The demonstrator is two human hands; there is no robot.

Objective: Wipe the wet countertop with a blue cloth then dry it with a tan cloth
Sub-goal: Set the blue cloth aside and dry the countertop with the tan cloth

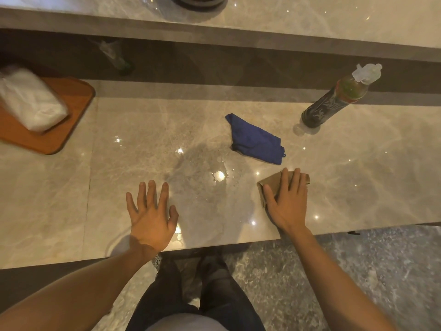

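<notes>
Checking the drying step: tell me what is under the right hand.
The tan cloth lies flat under the right hand on the countertop. Its top and left edges show; the rest is covered.

Two cloths (255, 139), one bottle (334, 101), one tray (71, 111), two hands (150, 216).

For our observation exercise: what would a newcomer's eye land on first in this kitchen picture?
Probably the crumpled blue cloth lying alone mid-counter, vivid against the pale marble countertop. Next, the right hand pressed flat on a tan cloth near the front edge, with water droplets glinting between it and the spread, empty left hand.
</notes>
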